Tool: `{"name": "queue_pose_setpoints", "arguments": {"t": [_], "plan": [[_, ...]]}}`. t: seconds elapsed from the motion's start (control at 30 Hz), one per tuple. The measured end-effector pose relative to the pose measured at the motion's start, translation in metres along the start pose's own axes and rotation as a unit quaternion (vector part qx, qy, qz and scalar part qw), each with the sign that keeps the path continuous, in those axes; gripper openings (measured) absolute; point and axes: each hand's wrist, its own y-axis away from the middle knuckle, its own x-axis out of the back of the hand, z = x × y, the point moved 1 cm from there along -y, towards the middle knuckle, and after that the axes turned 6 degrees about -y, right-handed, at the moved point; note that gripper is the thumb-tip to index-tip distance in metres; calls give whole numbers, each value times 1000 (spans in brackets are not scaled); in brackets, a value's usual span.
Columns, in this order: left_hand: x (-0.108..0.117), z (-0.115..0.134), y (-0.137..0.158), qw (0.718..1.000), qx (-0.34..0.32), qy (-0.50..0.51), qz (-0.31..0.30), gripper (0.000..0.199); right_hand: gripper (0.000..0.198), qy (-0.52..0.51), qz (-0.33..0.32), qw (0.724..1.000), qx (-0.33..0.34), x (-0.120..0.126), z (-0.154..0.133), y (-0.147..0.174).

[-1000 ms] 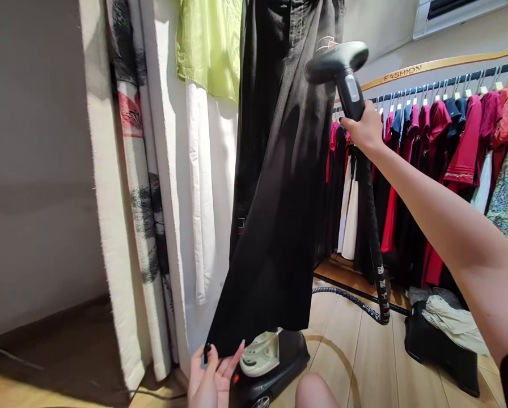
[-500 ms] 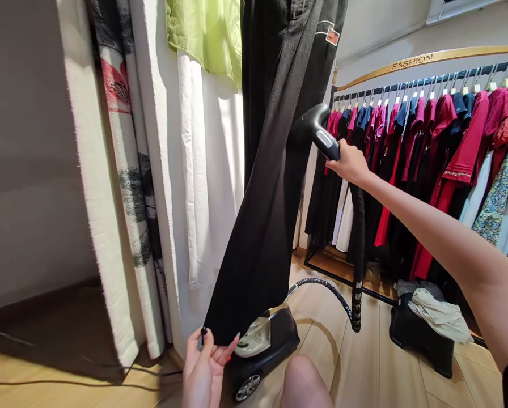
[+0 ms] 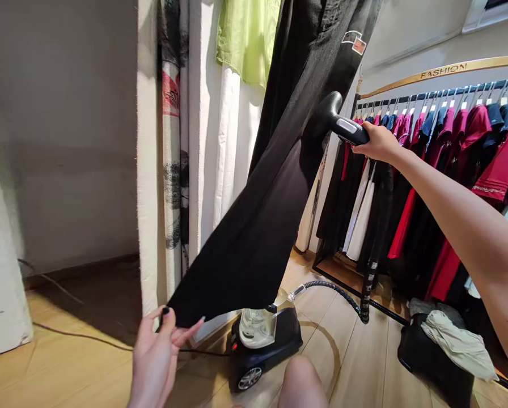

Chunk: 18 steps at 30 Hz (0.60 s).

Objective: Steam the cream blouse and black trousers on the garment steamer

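Black trousers hang in the middle of the view, with a small orange patch near the top right. My left hand pinches the lower left corner of the hem and holds the leg stretched out to the left. Wrapped round the handle of a black garment steamer head is my right hand. The steamer head rests against the right side of the cloth, and its face is hidden there. A dark hose hangs below that hand and curves back to the steamer base on the floor.
A clothes rack full of red, black and dark blue garments lines the right side. Pale cloth lies on a black stool. Patterned curtains hang at left beside a green garment. A cord crosses the wooden floor.
My left hand has pulled the hem further left, so the trouser leg slants more and spreads wider. The steamer head stays against the cloth at about the same height. The view has turned left.
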Motion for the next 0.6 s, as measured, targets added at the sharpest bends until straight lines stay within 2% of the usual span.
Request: {"name": "queue_pose_setpoints", "arguments": {"t": [0.13,0.23,0.3,0.4,0.53,0.6], "plan": [[13,22,-13,999,-44,4,30,54,60,14,27,999,24,10,-2,-3],[19,29,-17,998,-51,11,37,47,63,1,-44,998,40,12,-2,-7],[21,32,-18,998,-54,12,41,43,62,12,-49,997,51,12,-1,-9],[23,37,-18,997,-64,14,48,38,59,-13,-2,999,34,11,4,-9],[25,44,-15,997,-62,18,43,35,56,-72,-81,994,0,0,9,-3],[26,44,-13,998,-54,15,40,35,54,-62,-60,996,5,-7,11,-1]]}}
